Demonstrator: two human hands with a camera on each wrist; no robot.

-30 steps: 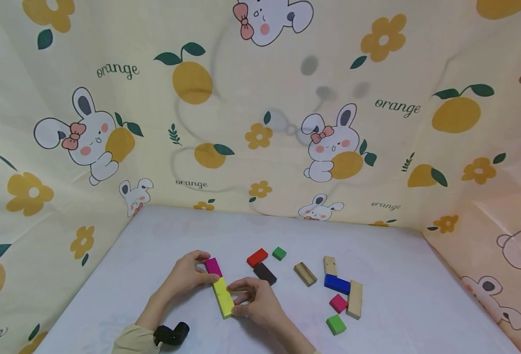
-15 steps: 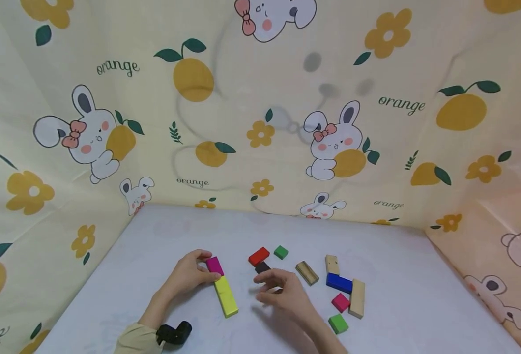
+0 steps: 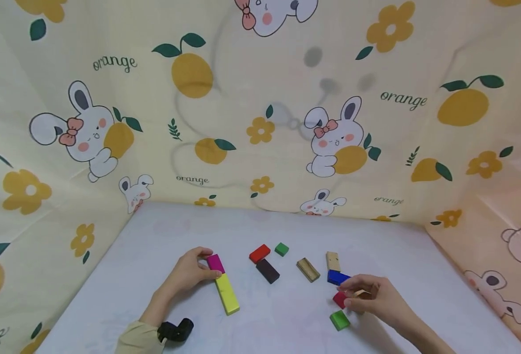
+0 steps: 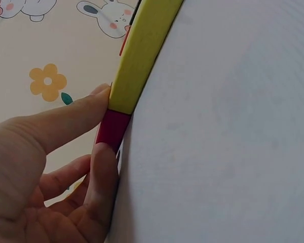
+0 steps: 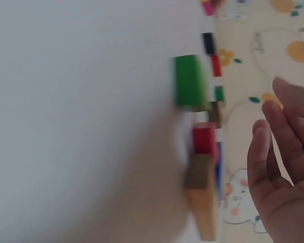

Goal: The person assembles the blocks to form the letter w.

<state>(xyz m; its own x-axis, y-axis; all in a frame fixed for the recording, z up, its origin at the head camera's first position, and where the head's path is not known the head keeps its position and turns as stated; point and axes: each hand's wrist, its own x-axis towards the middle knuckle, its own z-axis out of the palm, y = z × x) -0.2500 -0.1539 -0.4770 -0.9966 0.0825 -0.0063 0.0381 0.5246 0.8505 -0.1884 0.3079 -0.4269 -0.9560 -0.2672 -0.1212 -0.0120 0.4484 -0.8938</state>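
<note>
My left hand (image 3: 189, 273) rests on the white table (image 3: 176, 231) and pinches a magenta block (image 3: 215, 263) between thumb and fingers. In the left wrist view the left hand (image 4: 66, 152) holds that magenta block (image 4: 111, 129) end to end with a long yellow block (image 4: 142, 45); the yellow block (image 3: 227, 294) lies flat. My right hand (image 3: 375, 300) hovers with relaxed fingers over a long wooden block (image 3: 361, 293), beside a small pink-red block (image 3: 339, 299). In the right wrist view the right hand (image 5: 283, 167) stays apart from the wooden block (image 5: 202, 197).
A green block (image 3: 339, 319) and a blue block (image 3: 336, 278) lie next to my right hand. A red block (image 3: 259, 253), a small green cube (image 3: 281, 249), a dark brown block (image 3: 267, 271) and two wooden pieces (image 3: 308, 269) sit mid-table. Printed fabric walls (image 3: 260, 123) enclose three sides.
My right hand let go of the yellow block and moved right across the table to the wooden block. The left hand stayed on the magenta block.
</note>
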